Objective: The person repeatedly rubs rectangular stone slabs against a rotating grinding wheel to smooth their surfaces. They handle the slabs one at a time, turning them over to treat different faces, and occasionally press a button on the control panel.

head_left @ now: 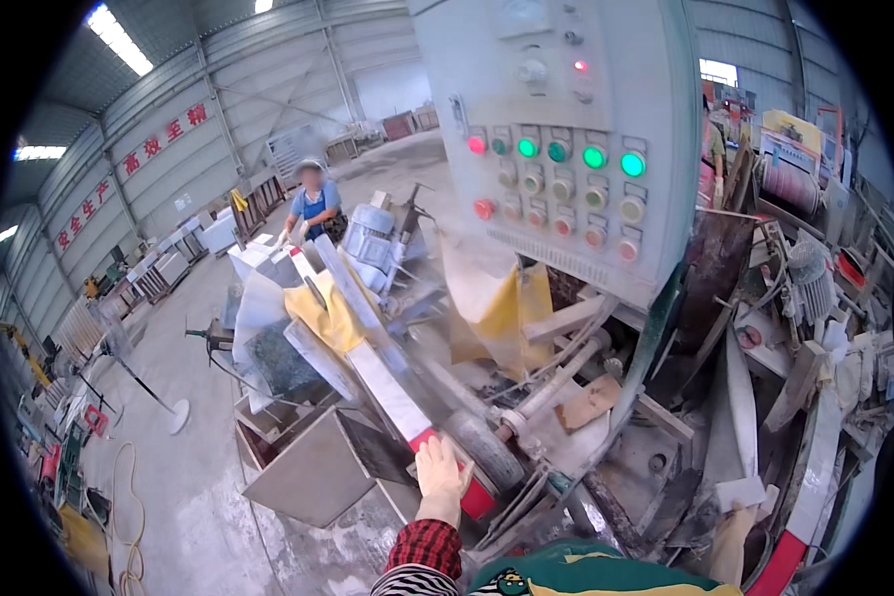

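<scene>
My left hand (441, 479), in a pale glove with a red and black checked cuff, lies on the red end section of a long narrow white strip (387, 389). The fingers are stretched out over the red surface and the thumb stands apart along its right side. From under the hand the strip runs away from me toward a yellow cloth flap (326, 316) on the machine. Right beside the hand is a grey roller (482, 449). My right hand is out of view.
A control cabinet (566, 129) with lit green and red buttons hangs over the machine. At the far end stands a co-worker (315, 207) in a blue apron. A grey motor (370, 233) sits beyond the strip. Left of the machine is a box-like panel (313, 477).
</scene>
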Action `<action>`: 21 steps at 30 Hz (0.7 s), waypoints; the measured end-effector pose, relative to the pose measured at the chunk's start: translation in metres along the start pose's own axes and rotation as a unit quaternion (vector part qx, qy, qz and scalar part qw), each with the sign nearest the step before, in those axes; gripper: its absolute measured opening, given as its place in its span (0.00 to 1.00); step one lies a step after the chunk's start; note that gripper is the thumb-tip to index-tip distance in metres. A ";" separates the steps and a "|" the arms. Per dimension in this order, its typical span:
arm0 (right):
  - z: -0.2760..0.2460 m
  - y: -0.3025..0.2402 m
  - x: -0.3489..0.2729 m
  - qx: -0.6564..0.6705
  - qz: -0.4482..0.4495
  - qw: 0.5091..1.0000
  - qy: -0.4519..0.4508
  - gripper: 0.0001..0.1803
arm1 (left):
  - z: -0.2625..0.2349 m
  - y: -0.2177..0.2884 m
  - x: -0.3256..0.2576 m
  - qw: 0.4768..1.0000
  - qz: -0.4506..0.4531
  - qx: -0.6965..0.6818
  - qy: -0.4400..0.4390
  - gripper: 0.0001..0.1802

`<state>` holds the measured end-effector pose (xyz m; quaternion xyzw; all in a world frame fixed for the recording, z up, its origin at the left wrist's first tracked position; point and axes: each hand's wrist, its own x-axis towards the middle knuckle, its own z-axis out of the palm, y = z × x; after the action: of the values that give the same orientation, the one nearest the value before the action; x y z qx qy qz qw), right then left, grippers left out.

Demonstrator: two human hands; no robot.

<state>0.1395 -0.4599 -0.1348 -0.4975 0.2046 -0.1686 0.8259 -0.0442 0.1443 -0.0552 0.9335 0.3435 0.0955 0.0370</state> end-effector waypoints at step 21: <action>-0.241 -0.060 0.096 -0.178 -0.082 0.929 0.314 0.30 | 0.025 0.030 -0.008 0.963 0.179 -0.030 0.201 0.24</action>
<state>0.0956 -0.7146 -0.1990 -0.5732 0.4387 -0.3435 0.6008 -0.0262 0.1158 -0.0771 0.9400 0.1677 0.2961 -0.0225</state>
